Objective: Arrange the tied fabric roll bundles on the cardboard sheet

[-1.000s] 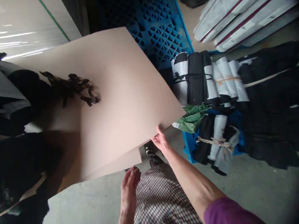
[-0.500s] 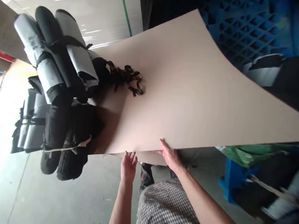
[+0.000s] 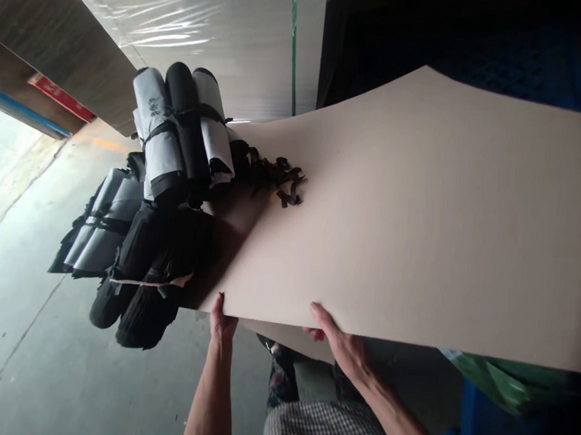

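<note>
While a tied bundle of grey-and-black cloth-like rolls (image 3: 185,134) rests at its left end, one large, flat, beige board sheet (image 3: 401,230) extends rightward, long axis crosswise. Left hand (image 3: 224,323): grip clamped on the sheet's near edge, nearer the bundle. Right hand (image 3: 345,347): grip clamped farther along, thumb on top; sheet ahead of both. Far right, lower: crumpled green plastic bag (image 3: 510,383).

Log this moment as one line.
left hand: holds sheet edge | right hand: same edge, thumb on top | tied rolls: sheet's left end
</note>
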`<state>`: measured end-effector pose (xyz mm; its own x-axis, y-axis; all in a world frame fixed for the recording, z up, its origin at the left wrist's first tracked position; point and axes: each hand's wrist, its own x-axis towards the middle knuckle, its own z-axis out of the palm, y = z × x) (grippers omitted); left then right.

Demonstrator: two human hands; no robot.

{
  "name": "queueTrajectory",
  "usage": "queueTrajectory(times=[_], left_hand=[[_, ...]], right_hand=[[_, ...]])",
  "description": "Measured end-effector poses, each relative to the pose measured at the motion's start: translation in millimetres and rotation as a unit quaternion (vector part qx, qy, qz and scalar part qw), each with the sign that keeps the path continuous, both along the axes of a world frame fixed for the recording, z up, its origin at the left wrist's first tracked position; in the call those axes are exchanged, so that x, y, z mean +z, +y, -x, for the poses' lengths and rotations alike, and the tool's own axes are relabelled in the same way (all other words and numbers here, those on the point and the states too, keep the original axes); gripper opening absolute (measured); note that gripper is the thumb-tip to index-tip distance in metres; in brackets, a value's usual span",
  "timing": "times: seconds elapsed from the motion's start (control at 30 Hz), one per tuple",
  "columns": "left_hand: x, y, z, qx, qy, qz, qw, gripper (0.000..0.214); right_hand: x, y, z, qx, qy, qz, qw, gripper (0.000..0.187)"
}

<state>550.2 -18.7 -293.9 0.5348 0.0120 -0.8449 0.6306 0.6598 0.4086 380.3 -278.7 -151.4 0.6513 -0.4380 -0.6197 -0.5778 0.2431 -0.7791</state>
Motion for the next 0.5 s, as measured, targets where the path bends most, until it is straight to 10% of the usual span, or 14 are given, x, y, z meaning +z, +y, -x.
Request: queueTrajectory(times=[0.3, 0.5], left_hand=[[14.1, 6.0, 5.5, 0.02, -0.033, 0.034, 0.999, 0.032], [39.5, -28.9, 10.7, 0.027, -0.016, 0.027, 0.999, 0.032]], right_hand=[[30.2, 5.6, 5.9, 0.018, -0.004, 0.041, 0.999, 0.058], [47.1, -17.3, -7.9, -0.046, -0.014, 0.018, 0.999, 0.051]])
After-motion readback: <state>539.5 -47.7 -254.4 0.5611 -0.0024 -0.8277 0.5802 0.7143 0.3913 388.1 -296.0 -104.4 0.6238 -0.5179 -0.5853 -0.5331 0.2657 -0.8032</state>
